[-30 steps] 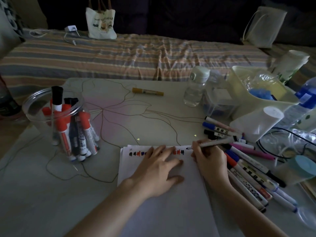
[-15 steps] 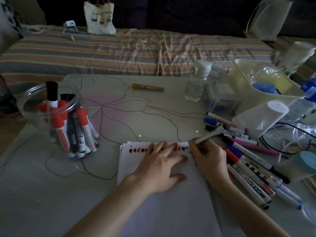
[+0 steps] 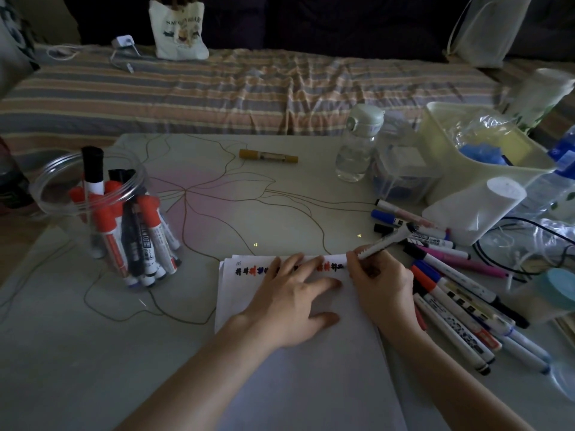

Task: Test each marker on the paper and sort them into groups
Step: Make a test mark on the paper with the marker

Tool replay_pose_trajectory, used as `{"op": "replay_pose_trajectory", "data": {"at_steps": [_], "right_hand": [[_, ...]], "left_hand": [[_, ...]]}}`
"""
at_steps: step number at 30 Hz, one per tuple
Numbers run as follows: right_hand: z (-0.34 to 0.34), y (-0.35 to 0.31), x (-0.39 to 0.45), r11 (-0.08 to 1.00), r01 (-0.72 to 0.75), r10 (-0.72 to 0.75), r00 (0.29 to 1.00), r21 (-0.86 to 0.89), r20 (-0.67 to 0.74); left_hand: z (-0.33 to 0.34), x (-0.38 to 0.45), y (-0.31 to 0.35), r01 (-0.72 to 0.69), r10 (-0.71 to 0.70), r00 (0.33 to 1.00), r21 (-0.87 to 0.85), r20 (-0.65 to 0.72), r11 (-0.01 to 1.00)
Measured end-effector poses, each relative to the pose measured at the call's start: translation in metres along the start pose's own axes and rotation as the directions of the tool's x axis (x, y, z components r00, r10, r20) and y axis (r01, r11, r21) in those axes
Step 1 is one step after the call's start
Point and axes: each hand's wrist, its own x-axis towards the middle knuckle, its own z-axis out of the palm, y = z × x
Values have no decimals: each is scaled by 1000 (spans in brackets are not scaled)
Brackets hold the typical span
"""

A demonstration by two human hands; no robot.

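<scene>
While the left hand (image 3: 289,303) is pressing flat on the paper (image 3: 298,368), the right hand (image 3: 381,284) is gripping a marker (image 3: 384,241); short, light strokes beside the last mark should suit.

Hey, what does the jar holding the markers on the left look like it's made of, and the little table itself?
The jar looks like clear glossy plastic, possibly glass: the markers inside show through its wall, and the rim catches light. The table seems a smooth laminate or coated board with a printed line-and-pink pattern, faintly sheened; its core is not visible.

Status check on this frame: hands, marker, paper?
Left hand flat on paper. Right hand gripping marker, tip at sheet's top edge. Nothing in the way.
</scene>
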Motion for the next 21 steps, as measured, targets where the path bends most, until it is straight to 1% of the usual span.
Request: {"op": "replay_pose_trajectory", "data": {"at_steps": [4, 7, 14, 18, 21], "right_hand": [[-1, 0, 1, 998, -54, 54, 998, 19, 27], [0, 0, 2, 998, -61, 61, 997, 3, 41], [-1, 0, 1, 998, -57, 57, 998, 11, -2], [1, 1, 3, 998, -70, 70, 998, -2, -3], [1, 0, 3, 997, -73, 73, 997, 22, -13]], "left_hand": [[0, 0, 0, 4, -4, 1000, -9, 4, 1000], [-2, 1, 1, 1, -1, 1000, -3, -5, 1000], [0, 1, 0, -4, 4, 1000, 6, 0, 1000], [1, 1, -1, -16, 16, 1000, -8, 11, 1000], [-3, -2, -3, -29, 28, 999, -33, -18, 999]]}}
